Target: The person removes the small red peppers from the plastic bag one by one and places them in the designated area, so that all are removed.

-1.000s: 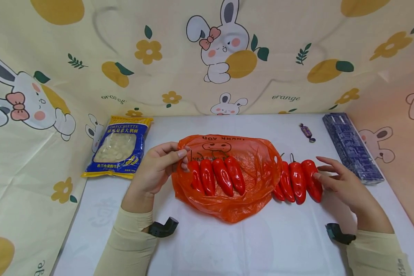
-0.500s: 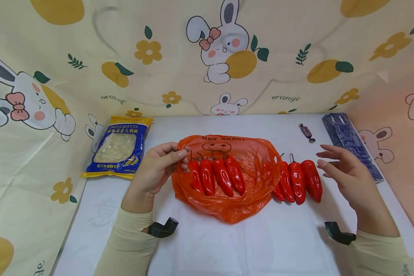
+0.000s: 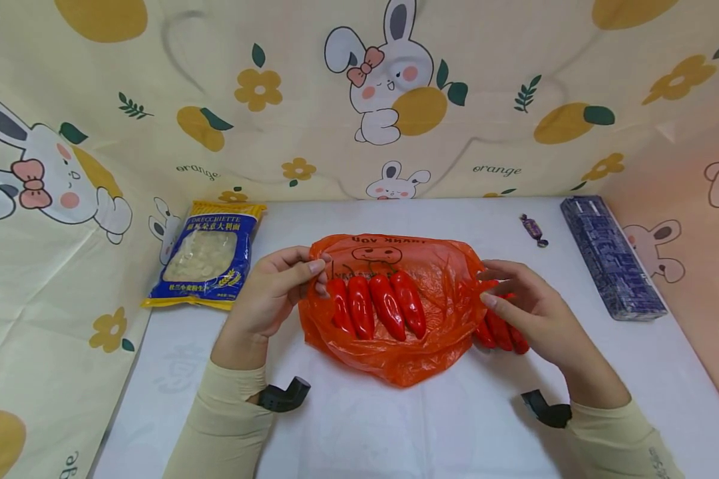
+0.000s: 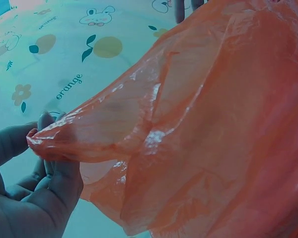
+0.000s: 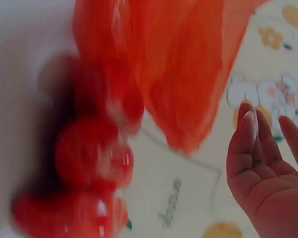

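A red plastic bag [image 3: 395, 364] lies spread on the table with several glossy red chili peppers [image 3: 388, 308] showing in its mouth. My left hand [image 3: 277, 291] pinches the bag's left edge between thumb and fingers; the left wrist view has the gathered plastic [image 4: 54, 144] in that grip. Beside the bag's right edge is my right hand [image 3: 536, 309], fingers apart and holding nothing. It hovers over more red chili peppers [image 3: 498, 332] lying in a row, partly covering them. In the right wrist view these peppers [image 5: 92, 156] are blurred, left of the hand.
A blue and yellow bag of orecchiette pasta [image 3: 206, 256] lies at the left. At the back right are a purple wrapped candy [image 3: 534, 230] and a dark blue patterned pack [image 3: 612, 259]. Printed cloth walls [image 3: 299, 80] stand behind and at both sides.
My right hand lets go of the rightmost pepper, lifts off, then moves left to the bag's right edge. The left hand stays on the bag.
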Demonstrator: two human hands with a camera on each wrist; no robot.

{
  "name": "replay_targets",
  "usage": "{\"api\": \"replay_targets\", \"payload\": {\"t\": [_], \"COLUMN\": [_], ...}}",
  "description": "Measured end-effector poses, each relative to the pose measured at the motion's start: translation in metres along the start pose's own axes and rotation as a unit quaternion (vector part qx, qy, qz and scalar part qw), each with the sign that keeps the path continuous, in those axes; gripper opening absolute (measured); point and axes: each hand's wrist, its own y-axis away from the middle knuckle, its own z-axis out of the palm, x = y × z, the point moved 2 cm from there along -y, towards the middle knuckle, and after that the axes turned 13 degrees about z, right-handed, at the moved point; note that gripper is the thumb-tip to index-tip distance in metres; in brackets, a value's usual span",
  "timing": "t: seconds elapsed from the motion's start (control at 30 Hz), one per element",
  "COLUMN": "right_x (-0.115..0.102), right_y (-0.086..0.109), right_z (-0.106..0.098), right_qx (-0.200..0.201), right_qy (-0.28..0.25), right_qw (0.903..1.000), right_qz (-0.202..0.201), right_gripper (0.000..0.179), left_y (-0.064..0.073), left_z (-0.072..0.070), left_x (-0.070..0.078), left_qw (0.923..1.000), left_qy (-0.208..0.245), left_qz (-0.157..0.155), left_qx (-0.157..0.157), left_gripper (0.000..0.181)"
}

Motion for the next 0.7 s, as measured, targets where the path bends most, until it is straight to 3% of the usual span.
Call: {"api": "replay_targets", "payload": {"t": [0.37,0.7], "right_x": [-0.007,-0.003], "right_y": [-0.019,-0.050], "right_z": [0.047,0.076], "right_qx": [-0.051,-0.068], "right_qy": [-0.024,0.026], "right_qw": [0.9982,0.9953], "right_qz": [0.018,0.064], "right_gripper": [0.055,0.057], "left_y": [0.000,-0.001], "left_z": [0.001,0.000], "left_x": [-0.001,-0.003], "left_qw": [0.9999,0.9999], "left_qy": [-0.001,-0.004], "left_qz": [0.010,0.009], "left_qx": [-0.006,-0.006], "left_gripper": [0.016,0.016]}}
